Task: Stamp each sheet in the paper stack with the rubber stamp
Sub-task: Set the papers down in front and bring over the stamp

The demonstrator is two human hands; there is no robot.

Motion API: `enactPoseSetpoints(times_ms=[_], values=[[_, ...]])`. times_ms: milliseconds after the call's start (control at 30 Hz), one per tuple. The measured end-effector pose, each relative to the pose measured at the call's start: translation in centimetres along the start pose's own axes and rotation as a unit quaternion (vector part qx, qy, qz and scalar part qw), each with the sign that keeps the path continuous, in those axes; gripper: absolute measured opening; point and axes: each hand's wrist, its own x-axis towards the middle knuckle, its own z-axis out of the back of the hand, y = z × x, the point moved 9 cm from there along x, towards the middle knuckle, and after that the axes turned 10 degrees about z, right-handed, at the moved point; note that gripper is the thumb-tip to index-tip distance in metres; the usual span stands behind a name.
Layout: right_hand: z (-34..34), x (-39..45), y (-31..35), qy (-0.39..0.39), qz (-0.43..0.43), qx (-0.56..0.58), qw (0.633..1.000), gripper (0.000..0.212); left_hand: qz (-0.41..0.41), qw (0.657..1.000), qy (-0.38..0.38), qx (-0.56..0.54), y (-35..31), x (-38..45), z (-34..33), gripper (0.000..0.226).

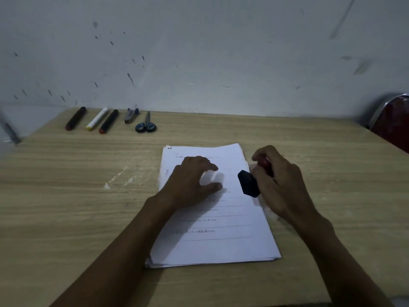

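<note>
A stack of white printed sheets (221, 238) lies on the wooden table (77, 196), in the middle. My left hand (192, 182) rests flat on the upper part of the top sheet, fingers spread. My right hand (281, 185) grips a rubber stamp (249, 183) with a red handle and a black base. The stamp is tilted, its black base pointing left over the right edge of the stack. Whether the base touches the paper is unclear.
Along the back edge of the table lie three markers (97, 119), a small stapler (130, 115) and blue-handled scissors (146, 125). A red chair (391, 122) stands at the right beyond the table. A pale wall rises behind.
</note>
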Motion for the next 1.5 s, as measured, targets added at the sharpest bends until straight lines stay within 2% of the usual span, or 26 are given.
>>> enactPoseSetpoints(times_ms=[167, 500, 733, 933, 1000, 1100, 1233, 1367, 1500], values=[[-0.7, -0.4, -0.5, 0.040, -0.007, -0.037, 0.998, 0.010, -0.010, 0.999, -0.001, 0.036, -0.4, -0.6, -1.3, 0.067], [-2.9, -0.4, 0.6, 0.081, 0.064, -0.173, 0.979, 0.014, -0.015, 0.999, -0.027, 0.016, 0.1, -1.0, -1.6, 0.065], [-4.1, -0.7, 0.2, 0.098, 0.066, -0.197, 0.973, 0.015, -0.015, 0.999, -0.020, 0.033, 0.7, -1.0, -2.1, 0.066], [-4.6, -0.7, -0.1, 0.108, 0.064, -0.207, 0.970, 0.015, -0.019, 0.999, -0.025, 0.042, 0.8, -0.9, -2.1, 0.056], [-4.8, -0.8, -0.2, 0.112, 0.063, -0.216, 0.968, 0.016, -0.020, 0.999, -0.027, 0.039, 0.9, -1.0, -2.1, 0.060], [-4.7, -0.9, 0.1, 0.095, 0.066, -0.226, 0.967, 0.021, -0.022, 0.998, -0.031, 0.040, 0.9, -1.0, -2.1, 0.064], [-4.5, -0.9, 0.0, 0.037, 0.053, -0.230, 0.971, 0.041, -0.020, 0.998, -0.022, 0.054, 0.9, -0.9, -2.3, 0.056], [-4.7, -0.8, -0.2, -0.006, 0.057, -0.259, 0.964, 0.036, -0.019, 0.998, -0.023, 0.051, 0.8, -0.9, -2.3, 0.055], [-4.8, -0.5, -0.1, -0.003, 0.070, -0.282, 0.957, 0.035, -0.018, 0.998, -0.025, 0.051, 0.8, -0.8, -2.2, 0.054]])
